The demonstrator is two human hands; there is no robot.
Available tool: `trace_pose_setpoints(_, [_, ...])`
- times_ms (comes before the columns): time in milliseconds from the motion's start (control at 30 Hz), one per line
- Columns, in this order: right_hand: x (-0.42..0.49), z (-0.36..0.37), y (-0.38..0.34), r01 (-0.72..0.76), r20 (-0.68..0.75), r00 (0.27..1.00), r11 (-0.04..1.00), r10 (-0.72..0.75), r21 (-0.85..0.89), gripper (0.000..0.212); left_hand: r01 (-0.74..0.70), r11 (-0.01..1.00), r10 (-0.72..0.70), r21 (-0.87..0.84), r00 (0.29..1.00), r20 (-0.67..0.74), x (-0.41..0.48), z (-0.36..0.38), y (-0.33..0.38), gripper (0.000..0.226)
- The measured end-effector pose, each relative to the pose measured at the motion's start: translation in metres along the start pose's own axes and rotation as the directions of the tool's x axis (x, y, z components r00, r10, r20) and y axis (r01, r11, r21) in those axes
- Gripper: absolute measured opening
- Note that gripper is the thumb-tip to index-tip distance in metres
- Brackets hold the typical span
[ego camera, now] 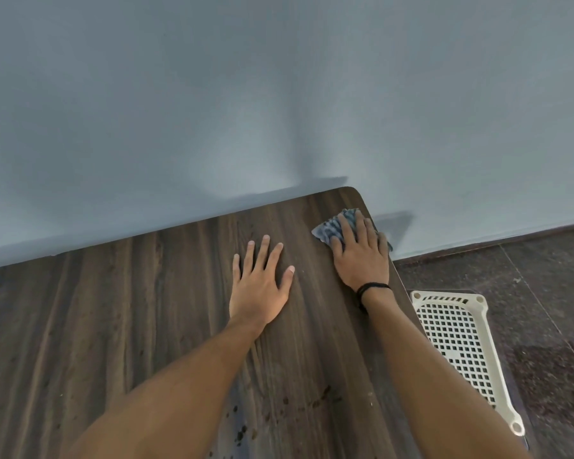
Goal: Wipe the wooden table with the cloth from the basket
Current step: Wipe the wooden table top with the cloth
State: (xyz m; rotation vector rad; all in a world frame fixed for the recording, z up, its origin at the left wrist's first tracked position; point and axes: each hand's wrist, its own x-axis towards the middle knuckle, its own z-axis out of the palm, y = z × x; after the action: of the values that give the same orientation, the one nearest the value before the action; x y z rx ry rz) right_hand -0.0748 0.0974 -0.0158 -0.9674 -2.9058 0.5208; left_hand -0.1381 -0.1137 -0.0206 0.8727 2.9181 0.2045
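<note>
A: Right hand point(360, 256) is flat on the cloth point(332, 226), fingers spread and stretched over it, pressing it down rather than gripping it.

B: And that cloth sits up at the tabletop's point(113, 326) far right corner, about two o'clock from centre, blue-grey and crumpled. Its right side is just at the edge, maybe slightly over it.

A: Left hand point(260, 286) lies palm-down at twelve o'clock, fingers fanned wide, nothing under it but wood.

B: The two hands are near each other, not touching.

A: Room to move? From nine o'clock round to seven the dark wood runs bare and wide. Some dark spots near six o'clock, close to the body.

B: The back edge meets the wall point(279, 94). The right edge drops to the floor point(544, 293).

A: Down there at four o'clock, the white perforated basket point(458, 339) lies on the floor just beside the table's edge, partly hidden by the right forearm.
</note>
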Motion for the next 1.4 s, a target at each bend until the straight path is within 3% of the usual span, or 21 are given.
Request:
trace_pose_setpoints(67, [-0.003, 0.006, -0.016, -0.054, -0.002, 0.999, 0.998, 0.054, -0.013, 0.059, -0.001, 1.0, 0.001, 0.003, 1.0, 0.007, 0.0, 0.0, -0.002, 0.066])
trace_pose_setpoints(167, [-0.02, 0.01, -0.009, 0.129, 0.03, 0.991, 0.991, -0.128, -0.02, 0.058, -0.007, 1.0, 0.007, -0.007, 1.0, 0.0, -0.002, 0.002, -0.001, 0.065])
trace_pose_setpoints(200, [-0.02, 0.005, 0.001, 0.126, 0.029, 0.992, 0.992, -0.125, -0.02, 0.058, -0.007, 1.0, 0.007, -0.007, 1.0, -0.007, -0.001, 0.002, 0.0, 0.065])
trace_pose_setpoints(300, [0.003, -0.007, -0.002, -0.096, 0.021, 0.995, 0.995, 0.096, 0.024, 0.058, -0.001, 1.0, 0.001, -0.003, 1.0, -0.007, 0.002, 0.001, -0.002, 0.065])
trace_pose_setpoints(333, [0.006, -0.005, -0.012, -0.108, 0.046, 0.993, 0.994, 0.106, 0.025, 0.059, -0.001, 1.0, 0.001, -0.004, 1.0, 0.002, 0.001, 0.001, -0.003, 0.065])
trace_pose_setpoints(433, [-0.016, 0.005, -0.012, 0.152, 0.079, 0.985, 0.988, -0.152, 0.006, 0.057, -0.013, 1.0, 0.013, -0.011, 1.0, 0.006, -0.003, 0.002, -0.001, 0.065])
trace_pose_setpoints(467, [-0.024, 0.004, 0.0, 0.176, 0.07, 0.982, 0.984, -0.176, 0.008, 0.057, -0.012, 1.0, 0.012, -0.016, 1.0, 0.001, -0.003, 0.002, 0.0, 0.065])
trace_pose_setpoints(600, [-0.01, -0.003, 0.001, -0.123, 0.0, 0.992, 0.992, 0.123, 0.015, 0.058, -0.004, 1.0, 0.005, -0.022, 1.0, 0.008, 0.001, 0.0, -0.003, 0.064])
trace_pose_setpoints(733, [-0.021, 0.0, 0.002, 0.133, 0.047, 0.99, 0.991, -0.133, -0.015, 0.057, -0.016, 0.999, 0.016, -0.028, 1.0, 0.0, -0.002, 0.001, 0.0, 0.064])
trace_pose_setpoints(867, [-0.009, -0.008, 0.007, -0.103, 0.028, 0.994, 0.995, 0.103, -0.003, 0.059, -0.015, 1.0, 0.015, -0.026, 1.0, 0.005, 0.0, 0.0, -0.003, 0.064])
trace_pose_setpoints(967, [-0.032, 0.003, 0.001, 0.133, 0.027, 0.991, 0.991, -0.133, -0.028, 0.058, -0.017, 1.0, 0.017, -0.026, 1.0, -0.003, -0.003, 0.001, -0.001, 0.064])
trace_pose_setpoints(1000, [-0.033, 0.001, 0.006, 0.133, 0.023, 0.991, 0.991, -0.132, -0.026, 0.058, -0.018, 0.999, 0.018, -0.027, 1.0, -0.01, -0.002, 0.001, -0.001, 0.064])
trace_pose_setpoints(1100, [-0.023, -0.004, 0.005, -0.117, -0.021, 0.993, 0.993, 0.117, -0.006, 0.058, -0.019, 0.999, 0.018, -0.026, 1.0, -0.013, 0.0, 0.001, -0.003, 0.064])
trace_pose_setpoints(1133, [-0.025, -0.001, -0.002, -0.104, -0.003, 0.995, 0.994, 0.104, -0.016, 0.059, -0.019, 1.0, 0.019, -0.024, 1.0, -0.01, 0.0, 0.002, -0.003, 0.064])
trace_pose_setpoints(1233, [-0.034, 0.002, 0.002, 0.158, 0.061, 0.986, 0.987, -0.157, -0.018, 0.057, -0.023, 0.999, 0.023, -0.028, 0.999, -0.024, -0.002, 0.003, -0.002, 0.064])
trace_pose_setpoints(1267, [-0.03, -0.003, 0.01, 0.144, 0.06, 0.988, 0.989, -0.142, -0.021, 0.057, -0.023, 0.999, 0.022, -0.027, 0.999, -0.032, -0.001, 0.003, -0.002, 0.064])
trace_pose_setpoints(1333, [-0.022, -0.011, 0.018, -0.024, 0.029, 0.999, 1.0, 0.024, 0.001, 0.057, -0.02, 0.999, 0.019, -0.028, 0.999, -0.026, 0.0, 0.003, -0.003, 0.064])
trace_pose_setpoints(1400, [-0.037, -0.006, 0.011, 0.019, 0.028, 0.999, 0.999, -0.018, -0.035, 0.058, -0.019, 0.999, 0.018, -0.028, 1.0, -0.018, -0.001, 0.004, -0.003, 0.065])
